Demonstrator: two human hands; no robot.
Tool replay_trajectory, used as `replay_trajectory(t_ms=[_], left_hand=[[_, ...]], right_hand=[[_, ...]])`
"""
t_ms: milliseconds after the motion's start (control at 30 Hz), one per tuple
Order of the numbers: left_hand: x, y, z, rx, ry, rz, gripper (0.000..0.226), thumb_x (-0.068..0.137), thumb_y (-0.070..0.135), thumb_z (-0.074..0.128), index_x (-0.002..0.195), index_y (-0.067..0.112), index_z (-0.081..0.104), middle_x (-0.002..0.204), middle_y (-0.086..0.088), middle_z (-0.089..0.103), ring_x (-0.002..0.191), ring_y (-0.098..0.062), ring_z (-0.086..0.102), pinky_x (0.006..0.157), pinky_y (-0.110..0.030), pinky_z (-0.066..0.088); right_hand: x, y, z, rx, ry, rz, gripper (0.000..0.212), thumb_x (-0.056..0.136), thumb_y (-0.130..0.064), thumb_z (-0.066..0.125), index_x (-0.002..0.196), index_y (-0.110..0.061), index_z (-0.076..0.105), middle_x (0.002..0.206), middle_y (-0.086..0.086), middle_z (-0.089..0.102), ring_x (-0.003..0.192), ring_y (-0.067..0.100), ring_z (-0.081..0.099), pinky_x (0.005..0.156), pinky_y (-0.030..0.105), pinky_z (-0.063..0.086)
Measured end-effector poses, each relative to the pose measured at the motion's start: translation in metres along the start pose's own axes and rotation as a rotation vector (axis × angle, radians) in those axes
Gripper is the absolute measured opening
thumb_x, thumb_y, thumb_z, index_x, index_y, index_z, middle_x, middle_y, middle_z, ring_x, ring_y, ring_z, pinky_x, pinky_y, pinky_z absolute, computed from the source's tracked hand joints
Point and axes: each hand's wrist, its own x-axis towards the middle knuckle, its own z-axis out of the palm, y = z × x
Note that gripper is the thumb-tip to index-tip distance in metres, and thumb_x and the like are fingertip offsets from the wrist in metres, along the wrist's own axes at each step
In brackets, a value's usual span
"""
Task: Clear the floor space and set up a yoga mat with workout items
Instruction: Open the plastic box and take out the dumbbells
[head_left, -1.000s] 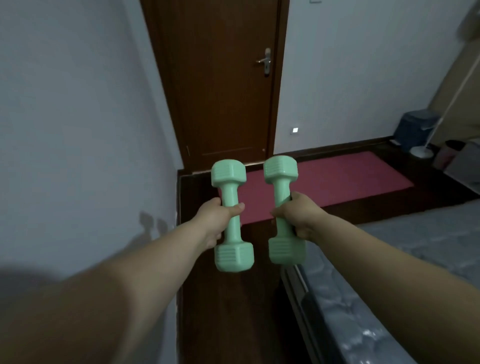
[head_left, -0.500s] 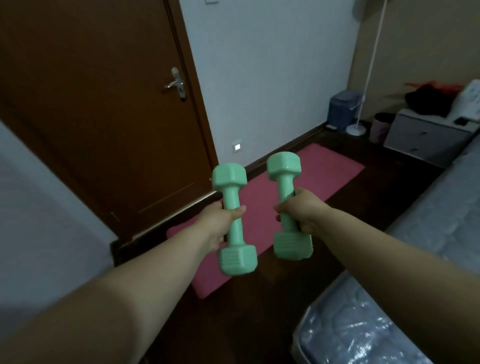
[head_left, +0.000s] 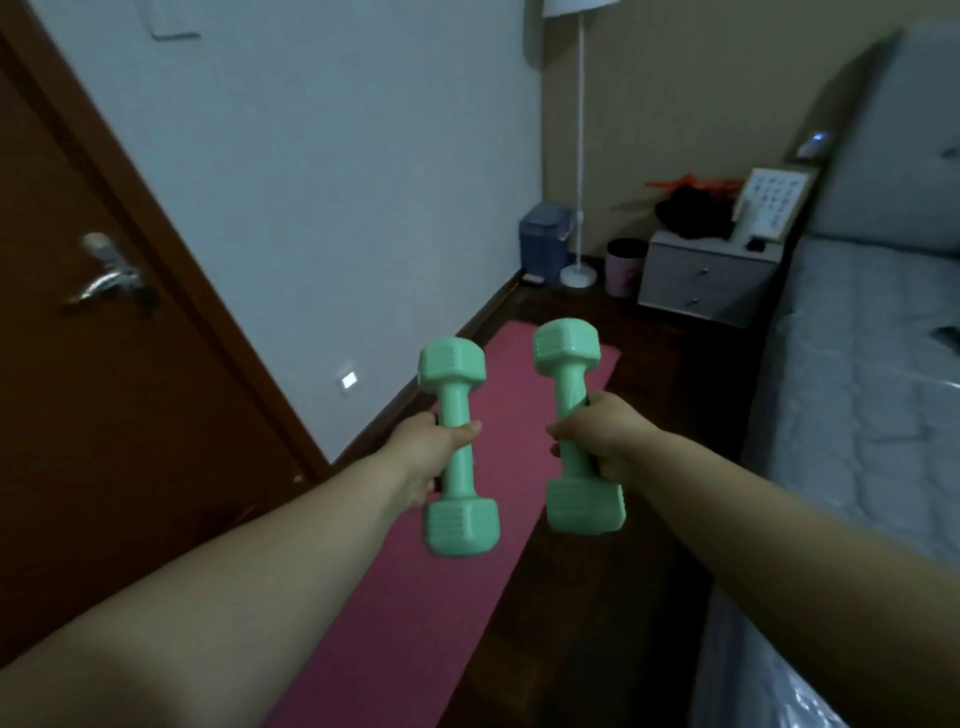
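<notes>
A pink yoga mat (head_left: 415, 613) lies unrolled on the dark wooden floor, running along the white wall. Both my arms reach out above it. My left hand (head_left: 426, 452) is closed around the handle of a mint-green dumbbell (head_left: 457, 525), held upright. My right hand (head_left: 605, 441) grips a second mint-green dumbbell (head_left: 566, 353) the same way, a little higher. The two dumbbells hang side by side over the mat's middle, apart from each other.
A brown door (head_left: 104, 415) with a metal handle stands at the left. A bed (head_left: 872, 415) runs along the right. At the far end stand a grey nightstand (head_left: 701, 286), a pink bin (head_left: 625, 266), a blue bin (head_left: 543, 241) and a white floor lamp (head_left: 578, 273).
The view has swung right and closer: the mat now lies lengthwise under my hands, and the door has slid to the left. Both hands keep their grip on the dumbbells.
</notes>
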Motion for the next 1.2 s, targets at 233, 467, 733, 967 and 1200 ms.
replay_trajectory(t_ms=[233, 467, 733, 967, 1200], left_hand=[[0.145, 0.076, 0.08, 0.142, -0.219, -0.025, 0.025, 0.09, 0.022, 0.064, 0.109, 0.008, 0.055, 0.092, -0.008, 0.06, 0.089, -0.025, 0.059, 0.074, -0.038, 0.05], [0.292, 0.156, 0.197, 0.197, -0.307, -0.026, 0.031, 0.089, 0.023, 0.065, 0.115, 0.008, 0.055, 0.098, -0.011, 0.062, 0.092, -0.027, 0.061, 0.082, -0.043, 0.052], [0.463, 0.251, 0.298, 0.129, -0.299, -0.063, 0.034, 0.088, 0.024, 0.067, 0.115, 0.007, 0.056, 0.102, -0.012, 0.063, 0.095, -0.028, 0.061, 0.082, -0.043, 0.051], [0.658, 0.318, 0.357, 0.1, -0.262, -0.119, 0.034, 0.088, 0.024, 0.066, 0.117, 0.008, 0.055, 0.099, -0.011, 0.062, 0.09, -0.026, 0.06, 0.076, -0.039, 0.049], [0.816, 0.39, 0.417, 0.151, -0.209, -0.201, 0.036, 0.085, 0.015, 0.068, 0.118, 0.007, 0.053, 0.095, -0.012, 0.06, 0.085, -0.025, 0.058, 0.07, -0.038, 0.047]], right_hand=[[0.105, -0.039, -0.085, 0.093, 0.195, 0.075, 0.038, 0.087, -0.002, 0.062, 0.121, -0.007, 0.045, 0.104, 0.014, 0.059, 0.081, 0.021, 0.06, 0.062, 0.033, 0.05], [0.252, -0.091, -0.197, 0.092, 0.274, 0.09, 0.035, 0.085, -0.002, 0.064, 0.116, -0.007, 0.047, 0.096, 0.012, 0.059, 0.084, 0.023, 0.059, 0.073, 0.038, 0.05], [0.439, -0.169, -0.305, 0.08, 0.266, 0.096, 0.04, 0.084, -0.001, 0.064, 0.119, -0.007, 0.046, 0.105, 0.017, 0.058, 0.091, 0.028, 0.06, 0.081, 0.044, 0.054], [0.62, -0.222, -0.37, 0.1, 0.253, 0.145, 0.033, 0.085, -0.001, 0.065, 0.112, -0.007, 0.048, 0.097, 0.013, 0.057, 0.084, 0.025, 0.058, 0.068, 0.037, 0.051], [0.775, -0.258, -0.443, 0.184, 0.22, 0.242, 0.03, 0.085, 0.001, 0.064, 0.109, -0.007, 0.047, 0.092, 0.011, 0.054, 0.078, 0.022, 0.054, 0.066, 0.036, 0.048]])
